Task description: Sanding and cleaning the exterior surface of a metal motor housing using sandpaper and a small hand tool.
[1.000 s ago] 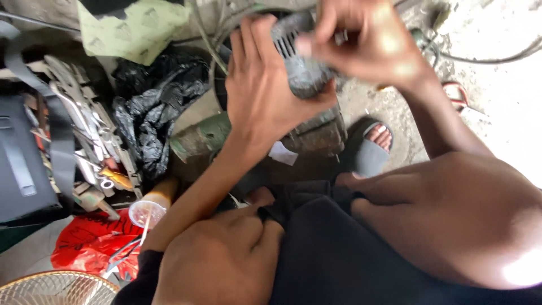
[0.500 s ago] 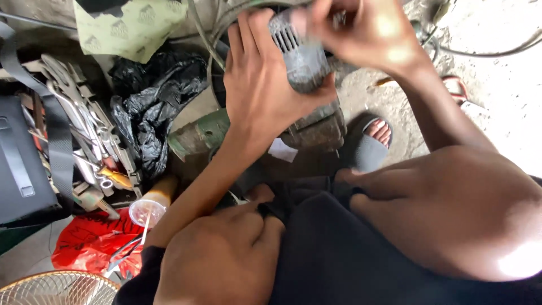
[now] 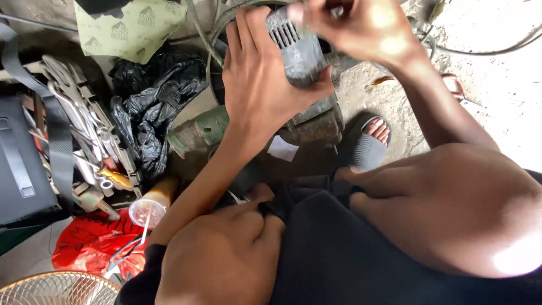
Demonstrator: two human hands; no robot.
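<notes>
Crouching on gritty concrete floor [image 3: 497,90], left hand [image 3: 262,85] grips grey motor [image 3: 299,53]; right hand [image 3: 361,28] pinches above.

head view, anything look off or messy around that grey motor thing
The grey ribbed motor housing looks worn and grimy, gripped by the left hand with the right hand at its top. Beside it, wrenches lie in a loose heap, and a crumpled black plastic bag sits on the ground.

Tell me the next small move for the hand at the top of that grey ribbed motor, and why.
Probably keep the left hand clamped on the grey ribbed motor housing while the right hand works its top end: the right fingers pinch something there, blurred, and the housing rests only on a rusty block.
</notes>
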